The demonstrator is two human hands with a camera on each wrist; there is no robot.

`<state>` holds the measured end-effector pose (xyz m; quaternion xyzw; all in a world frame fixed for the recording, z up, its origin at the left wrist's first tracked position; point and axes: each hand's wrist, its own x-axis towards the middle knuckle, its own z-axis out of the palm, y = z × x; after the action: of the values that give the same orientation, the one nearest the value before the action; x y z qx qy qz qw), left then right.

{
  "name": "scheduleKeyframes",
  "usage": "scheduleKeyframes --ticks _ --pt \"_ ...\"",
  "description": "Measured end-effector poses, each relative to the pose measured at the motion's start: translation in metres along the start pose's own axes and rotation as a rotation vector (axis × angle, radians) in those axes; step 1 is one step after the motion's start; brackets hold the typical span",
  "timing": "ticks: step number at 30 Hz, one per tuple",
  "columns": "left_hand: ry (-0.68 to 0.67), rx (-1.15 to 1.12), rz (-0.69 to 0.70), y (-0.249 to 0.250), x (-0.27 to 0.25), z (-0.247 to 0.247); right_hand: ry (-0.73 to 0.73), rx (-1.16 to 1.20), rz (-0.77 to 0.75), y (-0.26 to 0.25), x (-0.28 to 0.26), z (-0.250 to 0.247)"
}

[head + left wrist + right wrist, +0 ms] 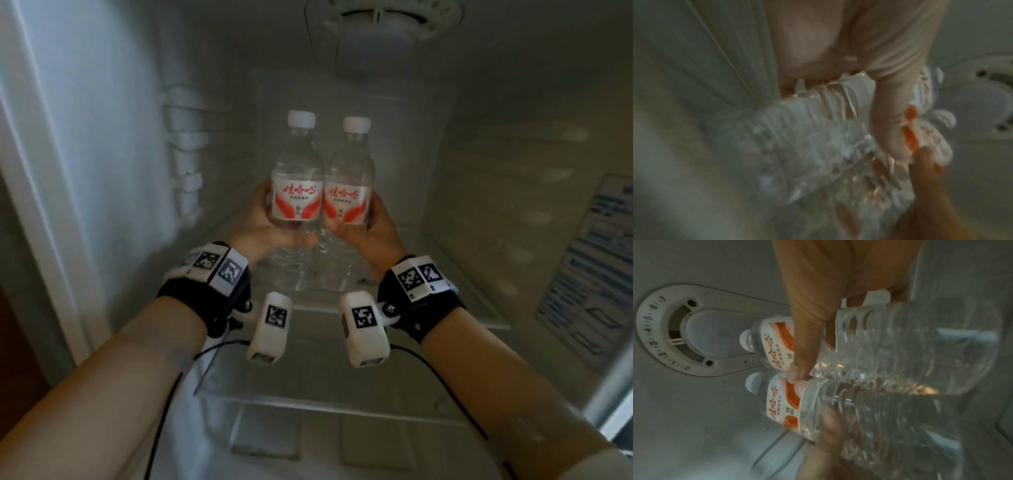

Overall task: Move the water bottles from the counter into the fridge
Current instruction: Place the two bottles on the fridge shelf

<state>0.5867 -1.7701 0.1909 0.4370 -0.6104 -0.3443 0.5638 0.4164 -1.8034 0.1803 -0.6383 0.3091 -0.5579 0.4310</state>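
While both of your arms reach into the open fridge (113, 144), each hand is wrapped around one water bottle. Your left hand (260, 233) grips the left bottle (297, 181) around its lower half, fingers curled behind the red and white label. Your right hand (371, 228) grips the right bottle (349, 186) the same way. The two bottles stand upright side by side, their labelled bodies touching, white caps on top. They sit deep in the compartment, over the glass shelf (342, 383); you cannot tell from these views whether their bases rest on it. From the right wrist, the numbered thermostat dial (655, 331) shows on the fridge ceiling beyond the caps. The left wrist view is blurred, showing only your thumb (892, 120) across a ribbed clear bottle. A printed sticker (589, 270) covers the right inner wall.
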Motion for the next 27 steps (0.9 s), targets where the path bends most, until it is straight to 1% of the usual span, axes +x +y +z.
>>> scheduleKeyframes --ticks 2,4,5,8,11,14,17,20,23,27 --pt "-0.036 0.077 -0.002 -0.01 -0.007 0.003 -0.012 0.001 0.034 0.005 -0.004 -0.004" --pt "0.047 0.13 -0.053 -0.018 -0.01 0.003 0.007 0.008 0.071 0.011 -0.008 -0.006" --pt "0.084 0.122 -0.078 -0.022 -0.008 0.0 0.019 0.016 0.087 0.015 -0.009 -0.006" --pt "0.09 0.12 -0.13 -0.025 -0.002 -0.011 0.033 0.044 0.136 0.018 -0.007 -0.002" --pt "0.167 0.093 -0.173 -0.019 -0.007 -0.019 0.011 0.036 0.184 0.019 0.0 0.009" --pt "0.235 0.068 -0.174 -0.017 -0.007 -0.026 -0.015 0.004 0.223 0.022 0.011 0.029" --pt "0.301 0.098 -0.199 -0.018 -0.004 -0.034 -0.012 -0.017 0.202 0.024 0.021 0.048" --pt "0.366 0.115 -0.191 -0.024 -0.004 -0.038 -0.021 -0.055 0.183 0.026 0.03 0.059" --pt "0.4 0.104 -0.159 -0.029 -0.005 -0.039 -0.025 -0.075 0.197 0.029 0.034 0.064" --pt "0.407 0.085 -0.14 -0.032 -0.004 -0.04 -0.035 -0.075 0.197 0.028 0.035 0.065"
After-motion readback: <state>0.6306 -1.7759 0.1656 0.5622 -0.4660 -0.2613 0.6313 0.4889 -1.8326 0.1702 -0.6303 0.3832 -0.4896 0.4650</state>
